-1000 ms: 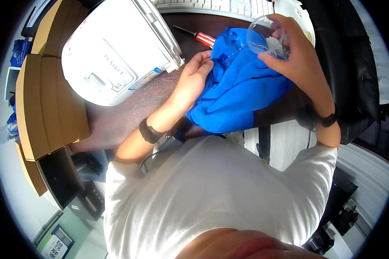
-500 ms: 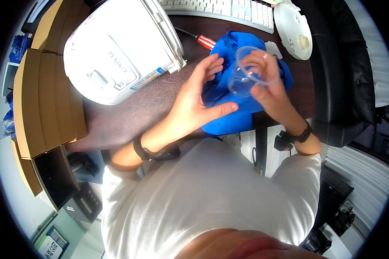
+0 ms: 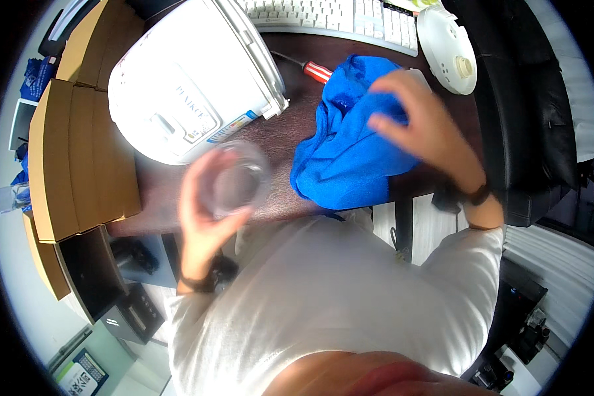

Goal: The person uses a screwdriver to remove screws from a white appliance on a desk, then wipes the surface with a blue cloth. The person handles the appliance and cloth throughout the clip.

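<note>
My left hand is wrapped round a clear plastic cup over the front left part of the dark table; hand and cup are blurred by motion. Over the right side of a crumpled blue cloth, my right hand has its thumb and fingers apart, with nothing between them. It is smeared too, and whether it touches the cloth I cannot tell. Behind the cup lies a white rounded appliance on its side.
A red-handled screwdriver lies behind the cloth. Farther back are a white keyboard and a round white lid-like part. Cardboard boxes stand along the left, and a black leather seat borders the right.
The clear cup has passed from my right hand to my left and moved left, off the cloth. My right hand stays above the cloth, now without the cup.
</note>
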The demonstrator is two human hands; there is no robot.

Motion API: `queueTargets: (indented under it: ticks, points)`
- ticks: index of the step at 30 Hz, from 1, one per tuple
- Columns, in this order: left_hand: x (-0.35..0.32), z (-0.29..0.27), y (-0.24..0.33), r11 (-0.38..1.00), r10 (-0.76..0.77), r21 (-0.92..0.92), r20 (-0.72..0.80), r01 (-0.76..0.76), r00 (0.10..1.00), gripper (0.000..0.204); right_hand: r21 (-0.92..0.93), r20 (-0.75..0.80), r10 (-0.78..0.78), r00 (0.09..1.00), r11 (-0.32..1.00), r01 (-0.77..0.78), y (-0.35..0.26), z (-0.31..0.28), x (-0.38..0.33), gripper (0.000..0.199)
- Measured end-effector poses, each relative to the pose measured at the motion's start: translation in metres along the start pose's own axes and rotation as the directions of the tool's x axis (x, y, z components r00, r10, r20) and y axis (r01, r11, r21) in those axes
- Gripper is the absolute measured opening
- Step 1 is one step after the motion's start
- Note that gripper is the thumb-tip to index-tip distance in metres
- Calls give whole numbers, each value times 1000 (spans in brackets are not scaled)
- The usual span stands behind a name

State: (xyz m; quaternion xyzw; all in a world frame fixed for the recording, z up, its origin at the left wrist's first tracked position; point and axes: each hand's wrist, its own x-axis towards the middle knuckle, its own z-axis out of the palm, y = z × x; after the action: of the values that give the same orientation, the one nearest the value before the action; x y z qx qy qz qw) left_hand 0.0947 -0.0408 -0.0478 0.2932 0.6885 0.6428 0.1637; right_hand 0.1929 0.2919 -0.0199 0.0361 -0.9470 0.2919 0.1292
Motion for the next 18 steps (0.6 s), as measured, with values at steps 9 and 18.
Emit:
queueTargets:
  ticks: [9, 18]
  points:
    - [-83, -120, -24, 929, 269, 368, -638, -21, 722, 56, -421, 24, 379, 925, 843, -335, 83, -3, 38, 56]
    - [-120, -168, -54, 830, 234, 507, -696, 233, 678, 56, -365, 275, 156, 949, 930, -47, 91, -5, 72, 51]
